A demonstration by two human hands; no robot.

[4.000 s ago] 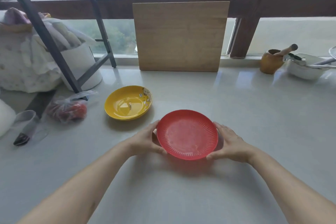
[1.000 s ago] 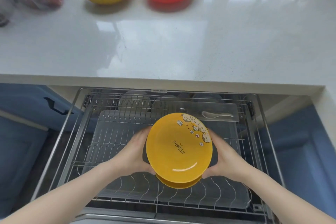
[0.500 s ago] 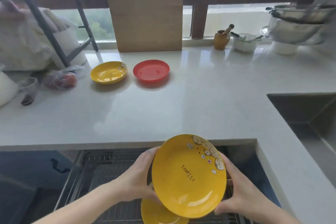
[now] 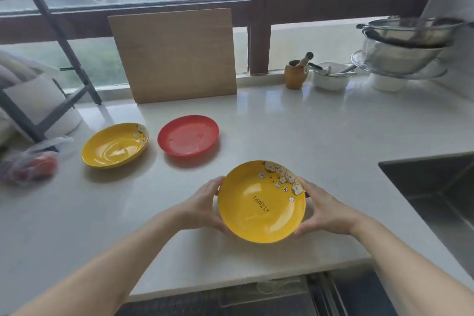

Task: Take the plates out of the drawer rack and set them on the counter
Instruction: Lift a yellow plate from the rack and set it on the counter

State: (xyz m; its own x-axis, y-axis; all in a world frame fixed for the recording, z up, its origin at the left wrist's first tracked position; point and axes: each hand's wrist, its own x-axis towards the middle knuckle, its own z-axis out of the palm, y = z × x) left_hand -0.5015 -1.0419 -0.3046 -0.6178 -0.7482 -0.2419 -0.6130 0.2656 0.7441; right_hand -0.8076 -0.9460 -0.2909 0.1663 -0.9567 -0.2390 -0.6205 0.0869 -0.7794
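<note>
yellow family plate held over the counter

i hold a round glossy yellow plate printed with "family" and small cartoon figures (image 4: 261,201) between both hands. my left hand (image 4: 202,206) curls round its left rim and my right hand (image 4: 324,210) curls round its right rim, fingers tucked underneath. the plate tilts a little toward me, above the near part of the pale stone counter (image 4: 320,136); i cannot tell whether its base touches the surface. farther back on the counter a second yellow plate with the same cartoon edge (image 4: 115,145) lies flat, and a round ribbed red plate (image 4: 188,138) lies just beside it on the right. a wooden cutting board (image 4: 174,55) leans upright against the window behind them. the dark wire drawer rack (image 4: 256,297) shows under the counter edge.
</note>
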